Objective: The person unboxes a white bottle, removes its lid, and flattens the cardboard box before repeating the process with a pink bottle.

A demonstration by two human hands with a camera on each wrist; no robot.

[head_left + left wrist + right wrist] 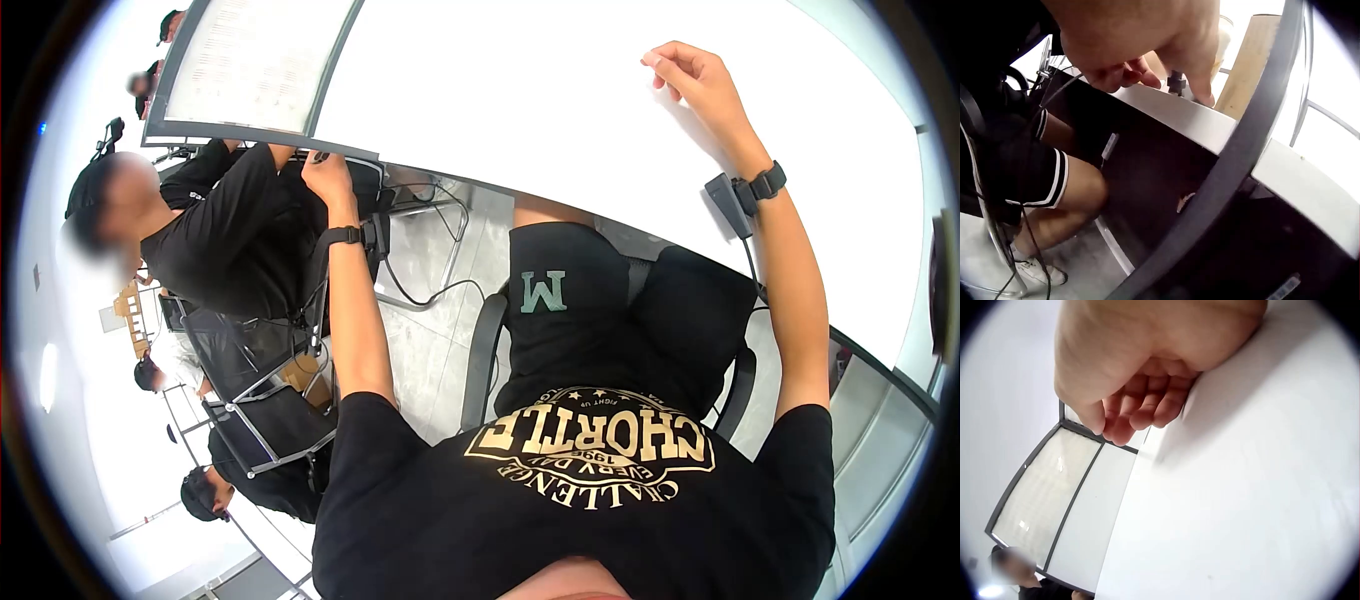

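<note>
At table edge, just beside corner of grey-framed panel (250, 70), small dark object (1176, 81) seen under left hand (328, 178). Fingers (1200, 78) curled down about it; whether it is pinched cannot be told. Edge of white table (520, 110) touched by same hand. Right hand (692, 78) laid well apart on bare tabletop, fingers (1147, 412) loosely curled, nothing held. Black strap (765, 183) worn on right wrist. Seated person in black (210, 240) seen near left arm, below panel.
</note>
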